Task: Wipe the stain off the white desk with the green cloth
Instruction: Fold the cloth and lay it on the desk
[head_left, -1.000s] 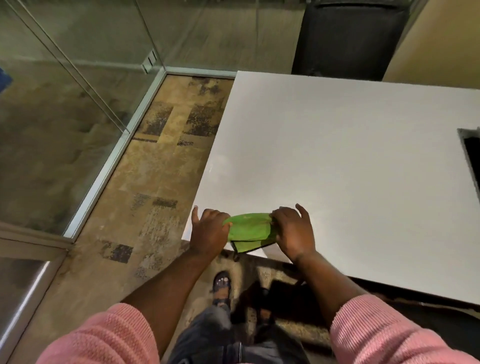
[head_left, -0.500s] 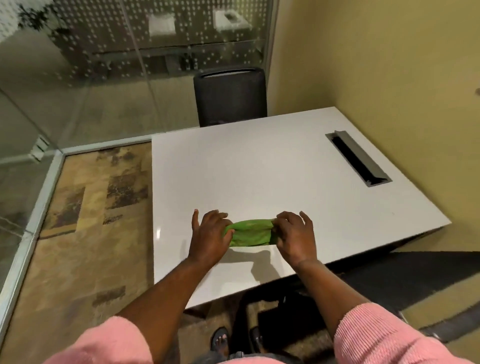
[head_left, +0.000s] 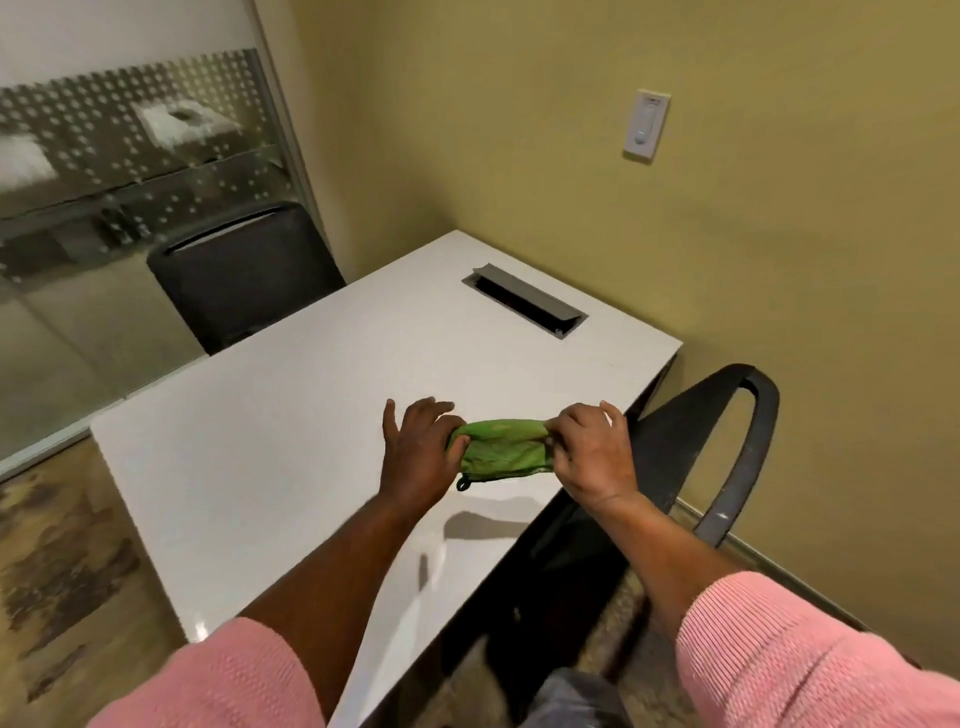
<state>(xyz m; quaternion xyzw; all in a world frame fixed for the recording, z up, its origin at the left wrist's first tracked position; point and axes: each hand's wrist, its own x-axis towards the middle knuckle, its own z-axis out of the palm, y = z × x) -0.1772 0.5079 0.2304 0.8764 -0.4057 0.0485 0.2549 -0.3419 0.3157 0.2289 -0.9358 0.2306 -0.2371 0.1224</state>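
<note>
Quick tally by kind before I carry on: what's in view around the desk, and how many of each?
Desk: 1
Green cloth: 1
Hands: 2, left and right, both holding the cloth
Chairs: 2, far and near
Cable slot: 1
Wall switch: 1
Total: 8

White desk (head_left: 291, 436), rectangular, glossy, set against a yellow wall. Grey cable slot (head_left: 524, 300) sunk into the far right part. Shadow near the right edge. No stain discernible on the bare surface.
</note>
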